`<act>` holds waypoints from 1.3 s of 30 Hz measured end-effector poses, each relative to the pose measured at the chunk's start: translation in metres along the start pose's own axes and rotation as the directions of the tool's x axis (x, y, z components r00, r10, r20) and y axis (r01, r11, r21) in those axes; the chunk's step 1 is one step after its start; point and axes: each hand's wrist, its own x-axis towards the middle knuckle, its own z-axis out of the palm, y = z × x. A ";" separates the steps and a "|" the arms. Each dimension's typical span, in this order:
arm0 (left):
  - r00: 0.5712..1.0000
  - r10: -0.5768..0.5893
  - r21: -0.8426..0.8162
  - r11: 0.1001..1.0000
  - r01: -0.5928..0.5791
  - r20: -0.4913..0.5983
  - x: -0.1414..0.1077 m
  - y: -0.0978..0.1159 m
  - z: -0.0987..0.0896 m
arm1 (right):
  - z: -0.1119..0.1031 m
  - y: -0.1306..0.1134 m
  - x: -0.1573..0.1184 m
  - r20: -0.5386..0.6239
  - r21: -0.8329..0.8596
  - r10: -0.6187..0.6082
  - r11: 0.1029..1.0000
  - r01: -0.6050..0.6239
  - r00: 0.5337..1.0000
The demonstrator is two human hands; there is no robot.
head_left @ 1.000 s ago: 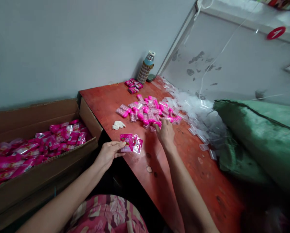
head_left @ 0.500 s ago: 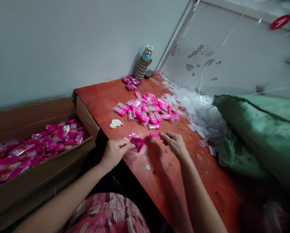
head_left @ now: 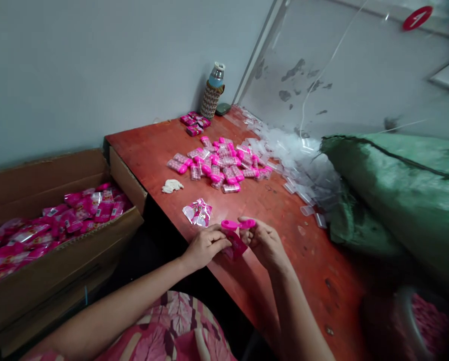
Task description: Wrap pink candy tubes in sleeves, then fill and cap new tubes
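My left hand pinches a small flat pink wrapper over the front of the red table. Close beside it, my right hand holds a bright pink flip-top cap between thumb and fingers. The cap's two flaps are spread apart, and its left part lies right by my left fingertips. Just behind my left hand, a few shiny pink-and-silver wrappers rest on the tabletop. Farther back is a heap of small clear boxes with pink caps, filled with pale pink beads or candies.
An open cardboard box of pink packets stands at left. Clear plastic cases cover the table's right side, beside a green sack. At the back are a bottle in a knitted sleeve and pink packs. A bucket sits lower right.
Both hands have come together and nearer to me. The pink cap now shows two spread flaps beside the wrapper in my left hand. The shiny wrappers are uncovered as my left hand moved right.
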 end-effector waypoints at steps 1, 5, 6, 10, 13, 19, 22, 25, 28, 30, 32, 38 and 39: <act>1.000 0.023 0.006 1.000 -0.023 0.010 0.000 -0.001 -0.001 | -0.001 0.005 -0.002 0.014 0.047 -0.004 0.999 0.004 1.000; 0.987 0.127 0.097 0.986 -0.137 0.101 0.000 -0.006 -0.006 | -0.002 0.016 -0.001 -0.009 0.076 0.010 0.997 -0.009 1.000; 0.981 0.150 0.143 0.976 -0.167 0.122 0.000 -0.007 -0.006 | 0.000 0.016 0.001 -0.013 0.063 0.030 0.998 -0.029 0.999; 0.960 0.221 0.306 0.914 -0.266 0.173 -0.001 -0.012 -0.003 | 0.008 0.015 0.004 0.053 0.074 0.148 0.986 -0.152 0.987; 0.959 0.232 0.376 0.884 -0.277 0.163 -0.003 -0.015 0.000 | 0.015 0.013 0.003 0.058 0.103 0.215 0.970 -0.220 0.975; 0.967 0.229 0.356 0.900 -0.253 0.108 -0.004 -0.020 0.001 | 0.025 0.018 0.004 -0.088 0.082 0.212 0.975 -0.205 0.973; 0.973 0.211 0.372 0.899 -0.230 0.092 -0.005 -0.020 0.001 | 0.029 0.022 0.006 -0.186 0.086 0.166 0.985 -0.152 0.968; 0.974 0.204 0.384 0.896 -0.224 0.095 -0.006 -0.020 0.001 | 0.035 0.025 0.007 -0.233 0.076 0.115 0.992 -0.100 0.966; 0.972 0.213 0.389 0.891 -0.235 0.098 -0.006 -0.020 0.001 | 0.038 0.026 0.005 -0.246 0.016 0.076 0.997 -0.074 0.966; 0.973 0.212 0.397 0.889 -0.229 0.087 -0.006 -0.020 0.001 | 0.036 0.027 0.004 -0.227 0.030 0.067 0.998 -0.062 0.972; 0.976 0.206 0.390 0.894 -0.219 0.077 -0.005 -0.019 0.001 | 0.031 0.027 0.003 -0.173 0.082 0.078 0.995 -0.064 0.982; 0.967 0.213 0.360 0.899 -0.249 0.139 -0.003 -0.020 0.000 | 0.015 0.019 0.003 0.025 0.023 0.157 0.987 -0.157 0.987; 0.968 0.213 0.359 0.900 -0.248 0.134 -0.003 -0.021 0.000 | 0.015 0.017 0.003 0.042 0.016 0.171 0.985 -0.172 0.984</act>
